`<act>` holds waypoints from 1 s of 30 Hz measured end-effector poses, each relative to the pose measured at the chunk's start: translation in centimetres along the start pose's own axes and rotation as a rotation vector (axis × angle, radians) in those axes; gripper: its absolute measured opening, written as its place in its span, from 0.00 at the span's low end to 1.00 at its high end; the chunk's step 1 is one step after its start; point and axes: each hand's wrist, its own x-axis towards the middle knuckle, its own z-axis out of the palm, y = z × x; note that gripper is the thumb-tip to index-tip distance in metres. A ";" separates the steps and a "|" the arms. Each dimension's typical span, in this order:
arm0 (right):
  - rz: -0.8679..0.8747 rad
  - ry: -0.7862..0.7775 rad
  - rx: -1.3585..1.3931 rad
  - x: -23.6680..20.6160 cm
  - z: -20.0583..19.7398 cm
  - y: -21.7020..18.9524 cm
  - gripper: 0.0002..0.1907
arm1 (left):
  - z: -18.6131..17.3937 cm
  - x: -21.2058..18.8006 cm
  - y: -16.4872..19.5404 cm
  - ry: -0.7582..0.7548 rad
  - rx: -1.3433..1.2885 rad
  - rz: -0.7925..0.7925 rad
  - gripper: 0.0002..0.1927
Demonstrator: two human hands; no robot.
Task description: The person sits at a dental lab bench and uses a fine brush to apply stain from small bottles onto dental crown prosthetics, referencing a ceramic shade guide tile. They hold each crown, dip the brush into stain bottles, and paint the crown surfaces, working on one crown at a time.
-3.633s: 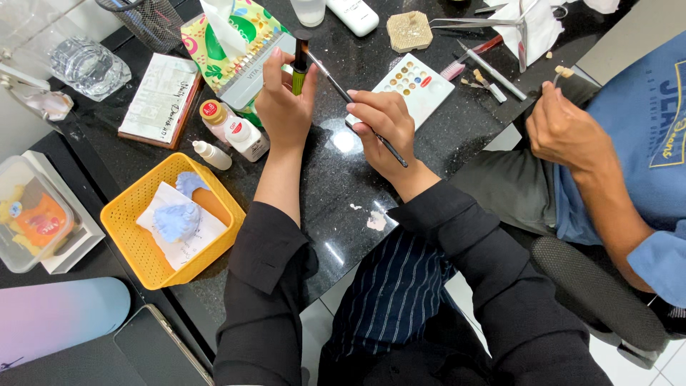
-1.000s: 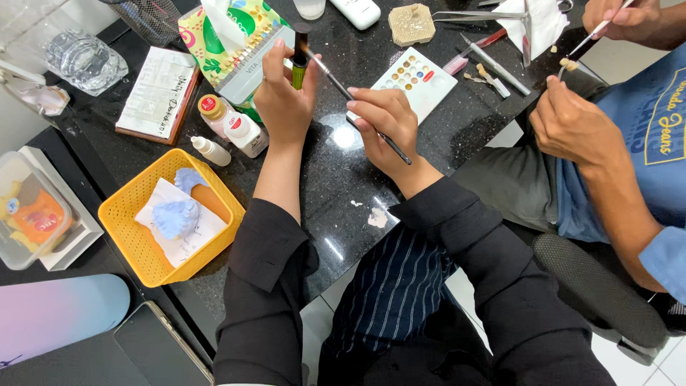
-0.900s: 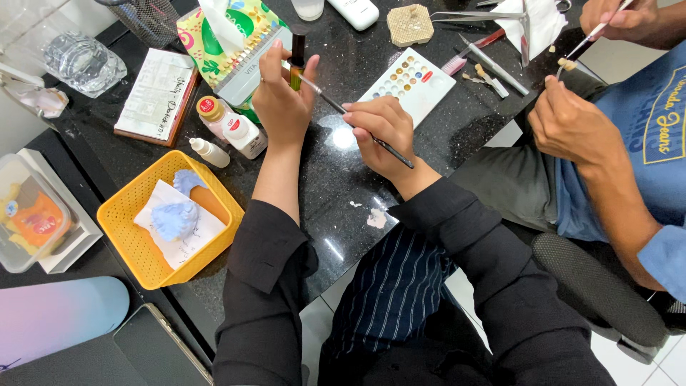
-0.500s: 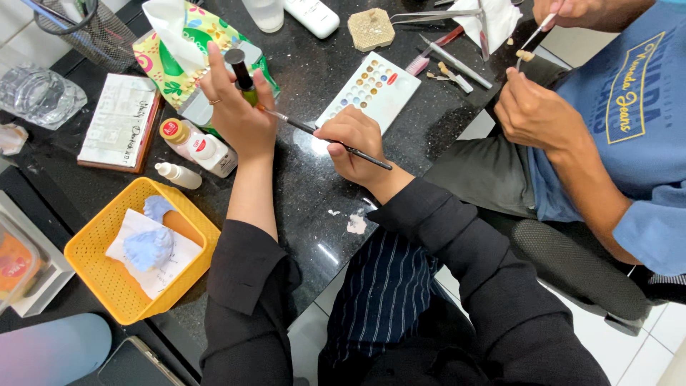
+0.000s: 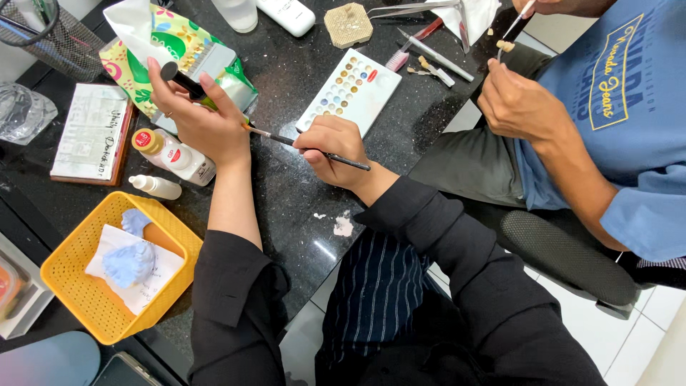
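Note:
My left hand point(image 5: 204, 121) is raised over the black counter point(image 5: 286, 193) and grips a dark-handled tool point(image 5: 182, 77) with a round black end and a green part. My right hand point(image 5: 336, 146) pinches a thin black brush point(image 5: 307, 149) like a pen. The brush tip points left and reaches my left hand. What sits at the tip is hidden by my fingers. A white paint palette point(image 5: 350, 91) with several small coloured wells lies just beyond my right hand.
A yellow basket point(image 5: 68, 282) holding blue dental casts stands at the left. Two small white bottles point(image 5: 171, 154), a booklet point(image 5: 89, 139) and a tissue pack point(image 5: 164, 50) lie near my left hand. A seated person's hand point(image 5: 518, 107) works at the right, with metal tools point(image 5: 436, 57) nearby.
My view has shifted, so everything sits lower and further left in frame. The brush has swung from steeply tilted to nearly level, with its tip now at my left hand.

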 end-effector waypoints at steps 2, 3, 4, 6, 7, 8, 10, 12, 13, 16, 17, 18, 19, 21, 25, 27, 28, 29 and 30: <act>0.005 -0.017 0.003 -0.1 0.0 -0.1 0.19 | 0.1 -0.1 -0.2 -0.004 0.005 0.015 0.29; 0.005 -0.026 0.000 -0.1 -0.1 -0.1 0.20 | 0.2 -0.2 -0.3 -0.001 0.018 0.032 0.29; 0.006 -0.035 -0.004 -0.2 -0.1 -0.1 0.21 | 0.3 -0.2 -0.5 0.002 0.030 0.050 0.29; 0.027 -0.041 -0.011 -0.3 0.0 -0.1 0.23 | 0.3 -0.3 -0.7 -0.009 0.056 0.049 0.30; 0.038 -0.045 -0.013 -0.4 0.1 0.0 0.23 | 0.3 -0.4 -0.8 -0.015 0.069 0.049 0.31; 0.045 -0.034 -0.016 -0.5 0.2 0.0 0.24 | 0.4 -0.5 -1.0 -0.016 0.025 0.060 0.31; 0.058 -0.015 -0.018 -0.5 0.3 0.3 0.24 | 0.7 -0.6 -1.2 -0.018 -0.060 0.081 0.31; 0.066 0.003 -0.019 -0.6 0.2 0.6 0.24 | 0.9 -0.7 -1.5 -0.011 -0.114 0.080 0.32; 0.070 0.012 -0.019 -0.7 0.2 0.7 0.24 | 1.1 -0.7 -1.6 -0.007 -0.141 0.079 0.33; 0.098 0.065 -0.049 -0.8 0.2 0.7 0.24 | 1.2 -0.9 -1.9 -0.020 -0.175 0.078 0.33; 0.089 0.085 -0.059 -0.7 0.4 0.8 0.23 | 1.2 -0.9 -2.0 -0.024 -0.162 0.078 0.33; 0.080 0.105 -0.070 -0.7 0.6 0.8 0.23 | 1.3 -0.9 -2.1 -0.027 -0.150 0.078 0.33; 0.071 0.125 -0.080 -0.6 0.7 0.9 0.23 | 1.3 -0.9 -2.1 -0.031 -0.138 0.077 0.33; 0.092 0.133 -0.104 -0.5 1.0 1.1 0.22 | 1.4 -0.8 -2.2 -0.040 -0.119 0.078 0.33; 0.134 0.139 -0.139 -0.6 0.7 1.1 0.23 | 1.5 -0.8 -2.1 -0.027 -0.135 0.133 0.32; 0.108 0.195 -0.105 -0.6 0.6 1.1 0.23 | 1.4 -0.7 -1.9 -0.017 -0.108 0.186 0.32; 0.094 0.222 -0.088 -0.5 0.5 1.1 0.24 | 1.4 -0.6 -1.9 -0.009 -0.095 0.213 0.31; 0.079 0.235 -0.089 -0.4 0.6 1.2 0.24 | 1.4 -0.5 -1.8 -0.005 -0.083 0.224 0.31; 0.065 0.248 -0.090 -0.3 0.7 1.2 0.24 | 1.3 -0.4 -1.7 -0.003 -0.071 0.234 0.31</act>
